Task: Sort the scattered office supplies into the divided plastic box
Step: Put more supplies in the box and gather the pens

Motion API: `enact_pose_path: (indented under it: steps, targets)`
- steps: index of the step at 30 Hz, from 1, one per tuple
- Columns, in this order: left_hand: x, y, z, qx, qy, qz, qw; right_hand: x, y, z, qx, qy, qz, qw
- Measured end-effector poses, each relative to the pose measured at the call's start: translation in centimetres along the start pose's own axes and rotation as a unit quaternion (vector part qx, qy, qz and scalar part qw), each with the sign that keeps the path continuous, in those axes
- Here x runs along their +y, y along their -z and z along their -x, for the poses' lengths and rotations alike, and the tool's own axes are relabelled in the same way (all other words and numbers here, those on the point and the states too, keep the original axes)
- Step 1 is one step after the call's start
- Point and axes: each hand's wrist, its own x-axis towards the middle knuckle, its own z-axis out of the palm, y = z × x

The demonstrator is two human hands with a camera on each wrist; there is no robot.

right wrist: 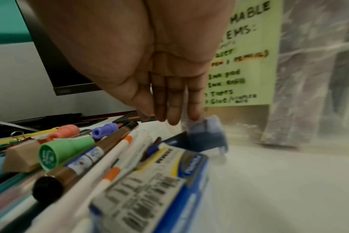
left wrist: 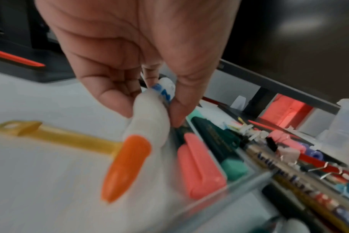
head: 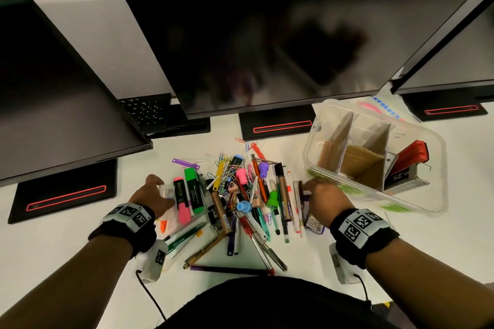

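While both forearms reach over the desk [head: 53, 256], the pile of pens [head: 240, 200] lies between the hands. The left hand [head: 149, 196] pinches a white tube with blue print [left wrist: 163, 88], just left of the pink highlighter [head: 181, 203]. The right hand [head: 324, 200], fingers straight, touches a small blue box [right wrist: 205, 134]. Beyond it stands the tilted plastic box [head: 433, 168].

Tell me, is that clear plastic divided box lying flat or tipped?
Tipped. The clear plastic divided box tilts on the white desk, its open top and cardboard dividers facing the camera.
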Motion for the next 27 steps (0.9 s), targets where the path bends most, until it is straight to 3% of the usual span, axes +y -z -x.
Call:
enact_pose_path:
  steps: [5,8,11,14,17,20,23,27]
  targets:
    - [3.6,1.8,0.1,-0.024,-0.091,0.003,0.996,1.1,-0.8,0.6,-0.001,0.044,0.088,0.995]
    - [6.6,2.1,0.7,-0.038,-0.149,0.037,0.987,1.2,-0.7,0.4,-0.014,0.046,0.077,0.996]
    - [10.2,1.5,2.2,-0.064,-0.186,0.122,0.973,0.6,0.4,0.8,0.013,0.067,0.013,0.998]
    - [13.9,0.8,4.1,-0.143,-0.198,0.261,0.934,-0.9,2.5,1.8,0.027,0.086,-0.128,0.988]
    - [16.9,0.3,5.5,-0.212,-0.218,0.36,0.882,-2.1,4.3,2.2,0.023,0.067,-0.312,0.947]
    - [19.1,-0.3,6.3,-0.235,-0.251,0.372,0.862,-2.2,5.4,2.2,0.022,0.044,-0.468,0.882]
    - [20.9,-1.1,7.0,-0.217,-0.285,0.345,0.868,-1.4,7.3,2.7,0.036,-0.005,-0.571,0.82]
    - [23.0,-2.7,7.9,-0.116,-0.362,0.193,0.904,1.3,11.1,4.0,0.097,-0.011,-0.604,0.791]
